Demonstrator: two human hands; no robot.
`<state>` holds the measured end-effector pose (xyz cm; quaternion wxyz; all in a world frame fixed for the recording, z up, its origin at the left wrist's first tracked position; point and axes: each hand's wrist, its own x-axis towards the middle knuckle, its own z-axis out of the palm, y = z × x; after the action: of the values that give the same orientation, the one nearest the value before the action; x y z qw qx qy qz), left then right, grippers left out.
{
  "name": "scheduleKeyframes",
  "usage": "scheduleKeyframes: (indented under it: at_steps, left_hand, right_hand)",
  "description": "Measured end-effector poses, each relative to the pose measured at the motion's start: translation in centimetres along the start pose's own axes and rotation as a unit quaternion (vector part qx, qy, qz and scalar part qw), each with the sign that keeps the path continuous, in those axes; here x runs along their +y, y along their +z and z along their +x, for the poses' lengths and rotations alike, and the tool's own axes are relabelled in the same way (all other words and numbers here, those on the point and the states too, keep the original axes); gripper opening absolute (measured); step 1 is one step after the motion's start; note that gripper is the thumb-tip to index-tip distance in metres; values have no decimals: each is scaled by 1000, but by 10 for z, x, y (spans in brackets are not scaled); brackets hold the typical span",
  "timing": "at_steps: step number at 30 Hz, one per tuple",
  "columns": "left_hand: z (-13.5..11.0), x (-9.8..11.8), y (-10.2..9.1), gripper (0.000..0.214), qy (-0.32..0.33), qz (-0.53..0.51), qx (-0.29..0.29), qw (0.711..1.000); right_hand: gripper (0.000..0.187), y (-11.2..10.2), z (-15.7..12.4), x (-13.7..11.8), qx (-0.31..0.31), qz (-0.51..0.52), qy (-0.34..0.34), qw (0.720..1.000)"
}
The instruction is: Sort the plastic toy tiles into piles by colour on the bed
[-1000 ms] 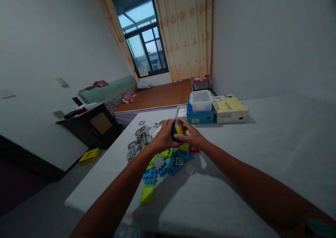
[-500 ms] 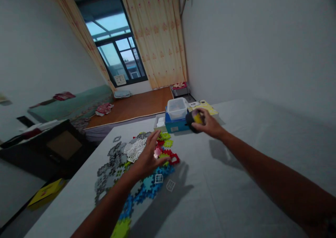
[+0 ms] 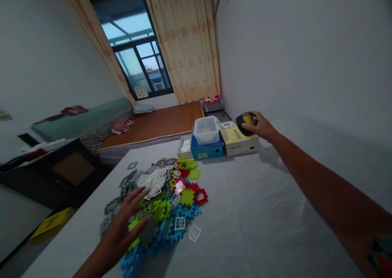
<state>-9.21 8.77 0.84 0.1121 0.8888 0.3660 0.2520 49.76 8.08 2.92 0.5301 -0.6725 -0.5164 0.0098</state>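
Dark round object [image 3: 240, 126] in the right hand [image 3: 261, 126], left hand [image 3: 121, 225] with its fingers spread

The right hand has its thumb and fingers bent around the dark round object, which shows a yellow part on the side of the fingers. This object is in front of the yellow-and-white box [image 3: 241, 145] in the view; whether it touches the box, one cannot tell.

The left hand is widely spread, with the thumb apart from the fingers, and it has hold of nothing that can be seen. It is over the near left part of a pile of toothed plastic pieces on the counter [image 3: 232, 233]. In this pile there are grey pieces [image 3: 128, 184], white pieces [image 3: 157, 180], red pieces [image 3: 202, 201], green pieces [image 3: 187, 197] and blue pieces [image 3: 183, 211]. One white lattice piece [image 3: 194, 233] lies just beside the blue ones.

Behind the pile stands a blue box [image 3: 208, 152], with a clear container [image 3: 206, 135] on top.
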Motion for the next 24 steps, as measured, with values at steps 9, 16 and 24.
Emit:
scheduleKeyframes:
  at_steps: [9,16,24]
  left_hand:
    - [-12,-5,-7,53,58,89,5,994]
    - [-39,-61,-30,49,12,101,41,994]
    - [-43,-58,-24,43,4,111,54,992]
  right_hand:
    - [78,26,-38,-22,-162,-64,-154,973]
    - [82,-37,34,101,62,-295,129,945]
    - [66,-1,33,157,-66,-355,179,915]
